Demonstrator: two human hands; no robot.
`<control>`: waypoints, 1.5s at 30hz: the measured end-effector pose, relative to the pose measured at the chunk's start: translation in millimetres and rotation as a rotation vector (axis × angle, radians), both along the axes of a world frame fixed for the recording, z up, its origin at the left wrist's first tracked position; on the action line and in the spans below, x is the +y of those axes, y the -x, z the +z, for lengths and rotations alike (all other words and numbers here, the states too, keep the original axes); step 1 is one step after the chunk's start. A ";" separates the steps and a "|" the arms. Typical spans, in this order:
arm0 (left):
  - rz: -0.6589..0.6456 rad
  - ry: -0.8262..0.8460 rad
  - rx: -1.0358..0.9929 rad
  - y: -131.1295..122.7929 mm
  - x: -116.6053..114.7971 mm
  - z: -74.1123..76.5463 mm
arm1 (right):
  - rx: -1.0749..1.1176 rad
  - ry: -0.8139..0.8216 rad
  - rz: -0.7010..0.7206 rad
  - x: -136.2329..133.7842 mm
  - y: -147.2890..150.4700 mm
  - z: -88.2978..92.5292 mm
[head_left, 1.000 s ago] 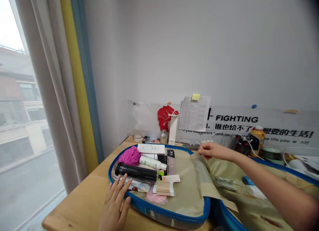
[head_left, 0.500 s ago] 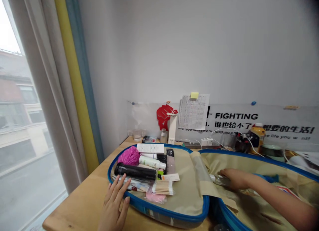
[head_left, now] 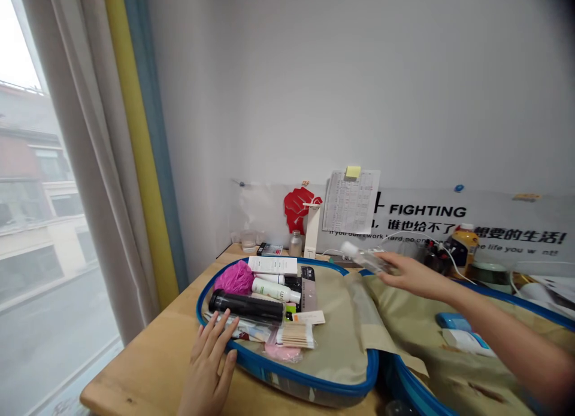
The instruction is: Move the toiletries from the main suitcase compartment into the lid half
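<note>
My right hand grips a clear bottle with a white cap, tilted and held above the fold of an open blue-edged case. At the case's left half, my left hand lies with fingers spread over the near rim, fingertips by a black cylinder and a plastic packet. Beside these lie a magenta mesh puff, a white-and-green tube, a white box, a bag of cotton swabs and a pink pad.
The right half of the case holds a blue item and a white container. Behind the case stand a small glass jar, a plastic cup and a yellow bottle. A curtain hangs left of the wooden table.
My right hand has lifted the bottle up and leftward out of the case's right half, uncovering the blue item and white container. My left hand has stayed nearly still.
</note>
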State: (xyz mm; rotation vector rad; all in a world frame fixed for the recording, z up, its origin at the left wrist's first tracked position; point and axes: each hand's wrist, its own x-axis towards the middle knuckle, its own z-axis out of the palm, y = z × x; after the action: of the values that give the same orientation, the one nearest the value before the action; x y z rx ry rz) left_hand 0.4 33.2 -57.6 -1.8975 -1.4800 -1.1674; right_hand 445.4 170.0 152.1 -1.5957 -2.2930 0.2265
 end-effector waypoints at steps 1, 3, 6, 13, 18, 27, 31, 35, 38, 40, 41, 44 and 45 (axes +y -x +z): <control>-0.001 -0.004 0.003 -0.1 0.0 0.4 | -0.008 0.004 0.044 -1.3 23.8 -1.6; 0.000 -0.007 0.010 -0.2 -0.2 1.2 | -0.033 0.021 0.110 -2.4 72.7 -9.1; -0.001 0.004 0.013 -0.7 -1.5 3.0 | -0.086 0.022 0.160 0.4 136.3 -24.9; -0.004 0.065 -0.027 -4.3 -5.8 10.3 | -0.175 -0.007 0.249 18.0 204.3 -53.5; -0.015 0.104 -0.049 -5.1 -7.2 12.2 | -0.142 -0.048 0.285 24.9 214.2 -62.1; -0.022 0.098 -0.060 -5.1 -6.9 14.0 | -0.071 -0.037 0.350 18.2 216.6 -68.5; -0.025 0.088 -0.052 -3.7 -7.1 12.3 | -0.040 0.058 0.359 16.4 179.1 -33.7; -0.029 0.070 -0.043 -2.1 -6.3 10.7 | -0.045 0.226 0.266 8.4 91.7 6.7; -0.037 0.036 -0.020 -1.1 -5.1 9.8 | -0.099 0.366 0.143 -13.8 16.4 11.1; -0.037 0.031 -0.010 -0.1 -4.4 8.3 | -0.157 0.495 0.064 -34.8 -25.9 -1.0; -0.035 0.031 -0.009 0.5 -4.1 7.2 | -0.190 0.555 0.022 -45.8 -43.2 -9.7; -0.035 0.037 -0.007 2.5 -2.9 3.5 | -0.281 0.640 -0.095 -73.4 -79.9 -36.9; -0.036 0.037 -0.009 3.0 -2.5 2.5 | -0.306 0.637 -0.127 -79.6 -87.7 -44.1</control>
State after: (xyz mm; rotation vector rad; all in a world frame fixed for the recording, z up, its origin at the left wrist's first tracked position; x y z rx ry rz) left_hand -2.5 30.6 -55.2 -1.9538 -1.4874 -1.1732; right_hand 533.1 90.3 107.9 -2.2011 -2.4777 0.7963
